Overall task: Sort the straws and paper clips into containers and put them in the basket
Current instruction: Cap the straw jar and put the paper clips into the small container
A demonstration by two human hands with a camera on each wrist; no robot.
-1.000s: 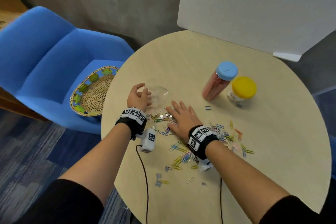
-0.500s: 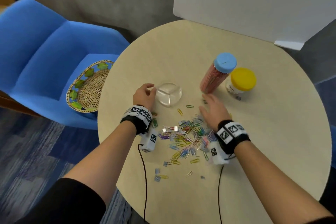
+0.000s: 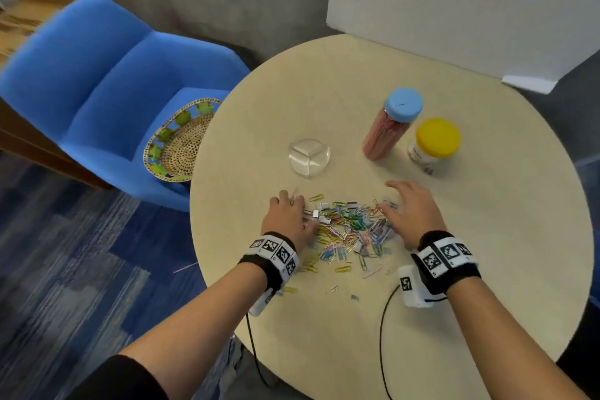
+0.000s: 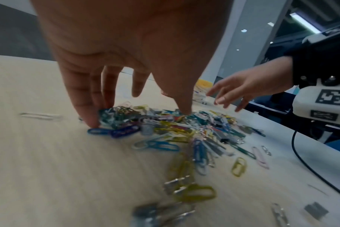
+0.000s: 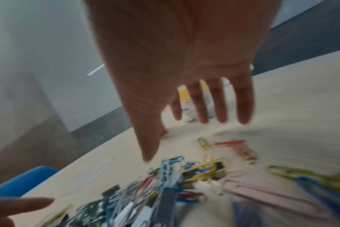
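A heap of coloured paper clips (image 3: 349,227) lies on the round table (image 3: 487,253), with my hands on either side of it. My left hand (image 3: 287,216) rests flat at the heap's left edge, its fingertips (image 4: 92,122) touching clips (image 4: 165,130). My right hand (image 3: 410,208) hovers with straight spread fingers (image 5: 221,107) at the heap's right edge above clips (image 5: 184,176). A clear divided dish (image 3: 309,156) stands empty beyond the heap. A blue-lidded jar of pink straws (image 3: 391,125) and a yellow-lidded jar (image 3: 433,144) stand at the back right. The woven basket (image 3: 178,143) sits on the blue chair.
The blue chair (image 3: 97,91) stands against the table's left edge. A white board (image 3: 454,3) leans behind the table. Wrist-camera cables (image 3: 383,334) trail over the near edge. A few stray clips (image 3: 342,269) lie toward me.
Both hands swept scattered clips into one heap. The left hand let go of the clear dish and came down to the heap's left; the right hand drew back to its right.
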